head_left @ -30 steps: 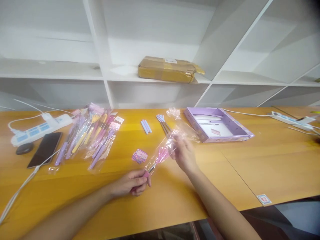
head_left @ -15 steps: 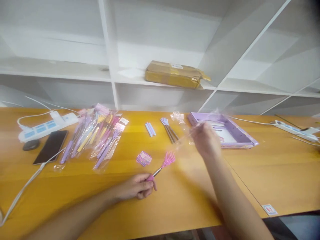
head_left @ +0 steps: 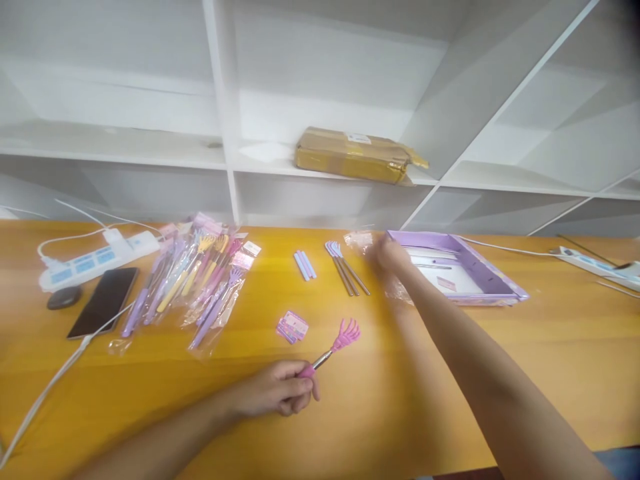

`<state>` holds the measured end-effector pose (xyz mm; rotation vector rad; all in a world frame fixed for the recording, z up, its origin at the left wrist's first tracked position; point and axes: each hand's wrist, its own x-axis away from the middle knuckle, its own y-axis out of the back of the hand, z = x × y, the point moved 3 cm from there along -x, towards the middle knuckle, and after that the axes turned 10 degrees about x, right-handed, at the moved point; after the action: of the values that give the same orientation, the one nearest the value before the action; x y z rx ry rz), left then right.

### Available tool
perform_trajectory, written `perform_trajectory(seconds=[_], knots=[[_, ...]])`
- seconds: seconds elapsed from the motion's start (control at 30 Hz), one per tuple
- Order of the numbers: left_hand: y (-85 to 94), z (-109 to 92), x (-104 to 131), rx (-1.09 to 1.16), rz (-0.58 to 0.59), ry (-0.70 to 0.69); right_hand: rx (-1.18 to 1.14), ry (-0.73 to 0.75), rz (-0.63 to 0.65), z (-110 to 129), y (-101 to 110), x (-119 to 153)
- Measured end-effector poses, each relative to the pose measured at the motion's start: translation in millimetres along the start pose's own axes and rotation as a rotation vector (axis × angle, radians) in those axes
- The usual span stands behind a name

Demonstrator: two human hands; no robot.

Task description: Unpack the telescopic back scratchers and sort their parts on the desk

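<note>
My left hand [head_left: 290, 388] is closed around the handle of a pink back scratcher [head_left: 346, 335], its claw-shaped head pointing up and right. My right hand [head_left: 393, 257] is at the near-left side of a purple box [head_left: 493, 267], over clear plastic bags [head_left: 399, 290]. Its fingers are blurred and partly hidden, so I cannot make out whether they grip the plastic. Between the hands lie several blue-headed metal scratcher rods [head_left: 346, 270], blue and purple handle tubes [head_left: 305, 265] and a small stack of printed cards [head_left: 293, 327].
Bagged back scratchers [head_left: 200, 280] are piled at the left, beside a phone [head_left: 103, 302], a dark mouse [head_left: 64, 298] and a power strip [head_left: 100, 258]. A taped carton [head_left: 353, 157] rests on the white shelf. Another power strip [head_left: 590, 263] lies far right.
My right hand has moved away and left, from above the box to the plastic at its side, taking the clear bag along. My left hand keeps the pink back scratcher.
</note>
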<state>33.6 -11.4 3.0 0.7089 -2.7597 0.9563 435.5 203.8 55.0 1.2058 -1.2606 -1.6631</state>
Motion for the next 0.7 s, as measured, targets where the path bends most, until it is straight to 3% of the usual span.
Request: perform_trajectory(seconds=[0.17,0.3,0.37,0.47,0.57,0.63,0.7], knots=[[-1.4,0.7,-1.8,0.031,0.008,-0.038,0.134,0.067,-0.186,10.5,16.5,24.0],[-1.0,1.3,-3.2,0.019,0.007,-0.053,0.227,0.177,-0.311,19.2,24.8,70.3],[-0.9,0.9,-3.8,0.005,0.0,-0.061,0.12,0.238,-0.272,20.4,20.0,93.7],[-0.9,0.9,-4.8,-0.01,-0.003,-0.072,-0.23,0.245,-0.229,20.1,12.6,121.8],[-0.2,3.0,-5.6,-0.03,0.001,-0.096,-0.416,0.252,-0.207,32.3,11.4,152.4],[1.6,5.0,-6.0,-0.04,-0.02,-0.127,-0.552,0.291,-0.115,51.6,12.7,181.0],[3.9,7.2,-6.3,-0.039,-0.058,-0.16,-0.899,0.329,0.119,77.0,12.6,214.6]])
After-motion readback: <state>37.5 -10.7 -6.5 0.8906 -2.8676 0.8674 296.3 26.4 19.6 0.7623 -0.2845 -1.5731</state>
